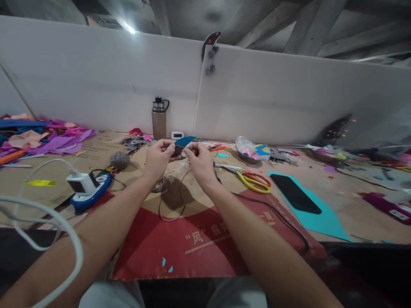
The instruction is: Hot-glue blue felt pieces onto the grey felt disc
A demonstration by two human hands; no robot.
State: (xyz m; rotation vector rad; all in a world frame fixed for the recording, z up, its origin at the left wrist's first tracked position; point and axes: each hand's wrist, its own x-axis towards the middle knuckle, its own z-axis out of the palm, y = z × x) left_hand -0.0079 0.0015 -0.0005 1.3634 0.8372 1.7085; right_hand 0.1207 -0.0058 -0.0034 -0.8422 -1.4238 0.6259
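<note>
From where I stand, the person's left hand (160,157) and right hand (201,164) meet at the centre of the frame, raised above the table; between them is a small, dark blue, flat piece of sheet material (186,140), its upper edge tilting toward the right; the left hand pinches its left end between thumb and fingers, and the right hand's fingertips are closed at its lower right side; below, in the lower middle, lies a red and tan printed cardboard sheet (205,261), with small turquoise scraps (170,269) near its front edge; left of the hands sits a fuzzy grey ball of yarn (119,160); right of centre rest metal scissors with red and yellow handles (255,185), and beyond them a black, flat, rectangular slab (295,194) on a turquoise sheet (325,226); a brown bottle with a dark cap (159,123) stands upright behind, left of centre.
</note>
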